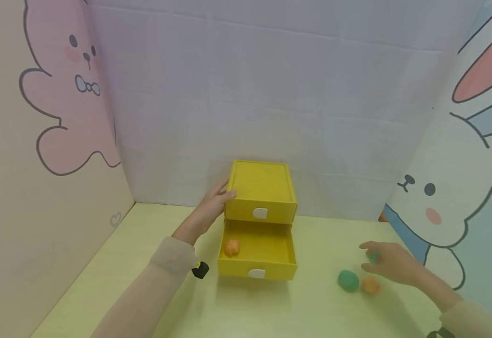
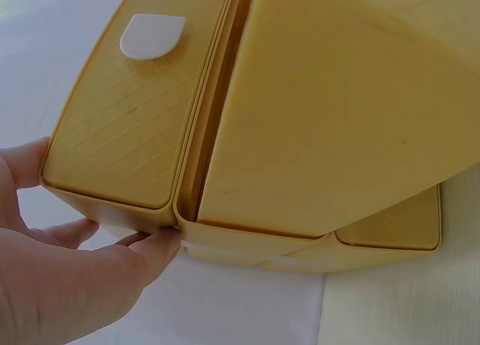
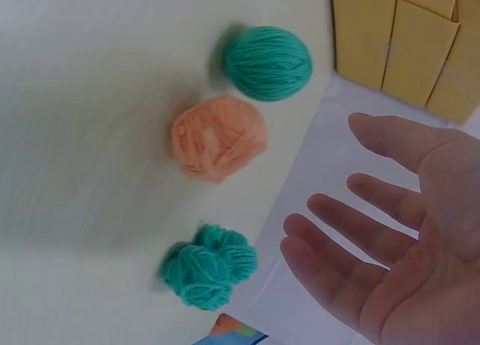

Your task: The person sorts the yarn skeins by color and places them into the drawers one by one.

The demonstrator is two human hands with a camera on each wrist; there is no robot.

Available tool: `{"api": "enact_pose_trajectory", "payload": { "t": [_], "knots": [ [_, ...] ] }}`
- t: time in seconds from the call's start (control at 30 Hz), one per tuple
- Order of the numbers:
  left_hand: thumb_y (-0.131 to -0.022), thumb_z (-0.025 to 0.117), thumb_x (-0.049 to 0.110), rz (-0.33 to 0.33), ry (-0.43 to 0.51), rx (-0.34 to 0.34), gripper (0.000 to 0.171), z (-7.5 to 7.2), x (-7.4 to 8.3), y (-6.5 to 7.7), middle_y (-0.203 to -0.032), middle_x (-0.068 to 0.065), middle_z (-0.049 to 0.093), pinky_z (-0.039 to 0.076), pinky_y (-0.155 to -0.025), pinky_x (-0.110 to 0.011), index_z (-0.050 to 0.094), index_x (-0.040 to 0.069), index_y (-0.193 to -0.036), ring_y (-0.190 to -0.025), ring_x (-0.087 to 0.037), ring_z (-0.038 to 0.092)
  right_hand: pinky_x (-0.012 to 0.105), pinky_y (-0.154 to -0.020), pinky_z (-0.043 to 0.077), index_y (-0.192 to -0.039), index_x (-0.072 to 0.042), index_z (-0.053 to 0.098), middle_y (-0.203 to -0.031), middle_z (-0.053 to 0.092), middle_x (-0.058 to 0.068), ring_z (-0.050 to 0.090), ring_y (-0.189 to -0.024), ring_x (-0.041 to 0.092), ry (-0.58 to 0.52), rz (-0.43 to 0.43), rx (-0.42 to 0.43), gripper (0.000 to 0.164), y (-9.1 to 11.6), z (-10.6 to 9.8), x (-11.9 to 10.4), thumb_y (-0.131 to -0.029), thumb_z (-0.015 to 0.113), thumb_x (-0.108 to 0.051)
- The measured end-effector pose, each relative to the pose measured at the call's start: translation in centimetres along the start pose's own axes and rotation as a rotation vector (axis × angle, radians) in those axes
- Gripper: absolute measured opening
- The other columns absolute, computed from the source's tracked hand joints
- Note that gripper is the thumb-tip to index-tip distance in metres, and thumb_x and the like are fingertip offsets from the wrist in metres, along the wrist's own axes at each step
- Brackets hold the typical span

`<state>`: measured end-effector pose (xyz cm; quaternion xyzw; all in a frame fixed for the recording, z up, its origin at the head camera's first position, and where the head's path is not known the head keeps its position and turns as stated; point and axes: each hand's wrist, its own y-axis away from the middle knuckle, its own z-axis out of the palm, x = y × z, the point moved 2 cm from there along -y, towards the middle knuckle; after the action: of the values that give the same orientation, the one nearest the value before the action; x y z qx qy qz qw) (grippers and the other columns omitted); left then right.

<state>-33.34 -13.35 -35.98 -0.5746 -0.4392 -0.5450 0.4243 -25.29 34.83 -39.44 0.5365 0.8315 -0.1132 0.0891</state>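
A yellow drawer cabinet (image 1: 263,180) stands near the back wall, its top drawer closed. Below that, a drawer (image 1: 256,271) is pulled out, with an orange yarn ball (image 1: 232,247) at its left. My left hand (image 1: 208,211) rests against the cabinet's left side, thumb at the upper front corner; its fingertips (image 2: 161,244) touch the side wall. My right hand (image 1: 391,263) is held above the table with fingers spread, holding nothing. Near it lie a smooth green yarn ball (image 3: 268,63), an orange yarn ball (image 3: 219,138) and a lumpy green yarn bundle (image 3: 208,266), partly hidden by the hand in the head view.
A pale yellow table (image 1: 144,244) carries everything. A white cloth wall (image 1: 271,94) closes off the back. Panels with a pink bear (image 1: 66,117) and a white rabbit (image 1: 449,178) stand left and right. A closed lower drawer front (image 2: 397,217) shows beneath the pulled-out one.
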Motion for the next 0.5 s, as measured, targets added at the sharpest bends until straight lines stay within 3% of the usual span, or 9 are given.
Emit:
{"api": "enact_pose_trajectory", "payload": {
  "t": [0.13, 0.33, 0.5],
  "knots": [
    [-0.111, 0.057, 0.034, 0.003, -0.003, 0.002, 0.072, 0.0, 0.1, 0.1, -0.174, -0.009, 0.027, 0.025, -0.13, -0.054, 0.02, 0.028, -0.172, -0.158, -0.031, 0.032, 0.048, -0.077, 0.062, -0.127, 0.005, 0.069, -0.106, 0.077, 0.018, 0.074, -0.091, 0.036, 0.0, 0.019, -0.041, 0.055, 0.8, 1.3, 1.3, -0.087, 0.088, -0.028],
    [-0.111, 0.057, 0.034, -0.001, -0.007, -0.002, 0.072, 0.0, 0.1, 0.1, -0.175, -0.007, 0.025, 0.022, -0.13, -0.056, 0.019, 0.028, -0.172, -0.16, -0.031, 0.027, 0.031, -0.065, 0.058, -0.127, 0.009, 0.067, -0.101, 0.076, 0.02, 0.07, -0.074, 0.016, -0.046, -0.018, -0.085, 0.053, 2.1, 2.7, 2.2, -0.093, 0.083, -0.029],
    [-0.11, 0.058, 0.035, -0.002, -0.007, -0.003, 0.073, 0.1, 0.0, 0.0, -0.175, -0.008, 0.025, 0.022, -0.13, -0.055, 0.02, 0.028, -0.172, -0.16, -0.032, 0.028, 0.027, -0.062, 0.057, -0.124, 0.011, 0.067, -0.098, 0.076, 0.017, 0.067, -0.071, 0.009, -0.103, -0.018, -0.084, 0.048, 2.7, 3.4, 2.5, -0.094, 0.082, -0.023]
  ]
}}
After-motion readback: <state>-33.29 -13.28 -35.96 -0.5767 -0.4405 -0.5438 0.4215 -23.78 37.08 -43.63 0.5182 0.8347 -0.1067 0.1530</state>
